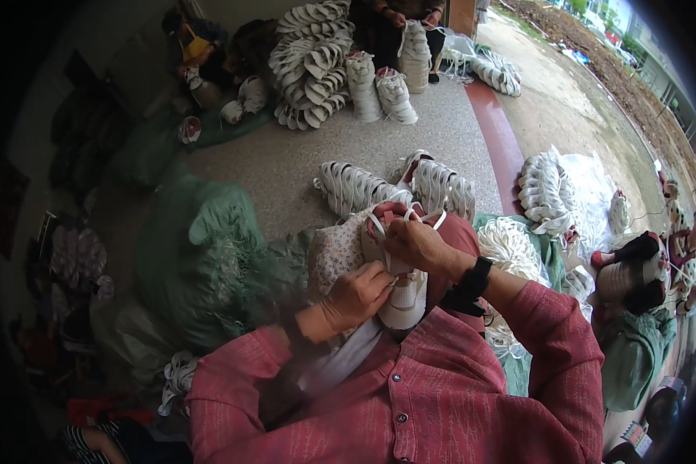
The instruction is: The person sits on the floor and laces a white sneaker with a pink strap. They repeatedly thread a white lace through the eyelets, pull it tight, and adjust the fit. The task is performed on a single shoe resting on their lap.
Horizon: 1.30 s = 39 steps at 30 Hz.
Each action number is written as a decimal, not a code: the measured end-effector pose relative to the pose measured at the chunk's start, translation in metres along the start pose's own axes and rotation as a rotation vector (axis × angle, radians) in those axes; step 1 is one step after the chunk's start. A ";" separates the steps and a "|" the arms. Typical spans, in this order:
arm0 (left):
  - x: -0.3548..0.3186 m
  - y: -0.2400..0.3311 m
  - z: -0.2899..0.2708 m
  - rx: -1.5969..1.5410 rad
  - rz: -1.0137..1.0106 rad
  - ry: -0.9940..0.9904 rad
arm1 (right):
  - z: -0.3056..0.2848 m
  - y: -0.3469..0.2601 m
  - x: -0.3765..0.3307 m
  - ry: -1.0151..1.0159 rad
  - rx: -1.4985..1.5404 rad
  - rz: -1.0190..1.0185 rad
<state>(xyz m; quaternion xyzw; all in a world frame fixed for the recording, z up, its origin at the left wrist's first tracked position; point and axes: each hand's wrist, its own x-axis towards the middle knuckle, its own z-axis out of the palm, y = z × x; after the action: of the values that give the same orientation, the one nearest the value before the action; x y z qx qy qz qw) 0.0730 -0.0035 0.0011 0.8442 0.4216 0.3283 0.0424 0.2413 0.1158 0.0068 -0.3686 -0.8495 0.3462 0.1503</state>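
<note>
On my lap lies a white shoe (pixel 404 303) with a reddish lining, its toe toward me. My right hand (pixel 424 249), with a black watch at the wrist, is closed over the shoe's upper opening. A white shoelace (pixel 439 220) loops out beside it, and the fingers grip this lace. Along the shoe's left side, my left hand (pixel 357 297) has its fingers pinched together against the edge. What lies between those fingertips is hidden. A floral cloth (pixel 337 251) covers my left thigh under the shoe.
Stacked white shoes (pixel 359 188) lie just beyond my knees. A green sack (pixel 201 240) stands at left; a bundle of white laces (pixel 510 249) lies at right. Farther off are a tall shoe pile (pixel 311 66), a person holding shoes (pixel 414 58) and another seated person (pixel 193 46).
</note>
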 end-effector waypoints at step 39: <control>0.002 -0.014 0.003 -0.023 -0.015 -0.058 | -0.029 -0.006 -0.033 -0.052 0.669 0.158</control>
<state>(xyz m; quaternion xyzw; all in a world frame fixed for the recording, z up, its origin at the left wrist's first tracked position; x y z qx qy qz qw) 0.0662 0.0077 -0.0049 0.8497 0.4225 0.3082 0.0668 0.2753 0.1029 0.0318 -0.3546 -0.6613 0.6255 0.2137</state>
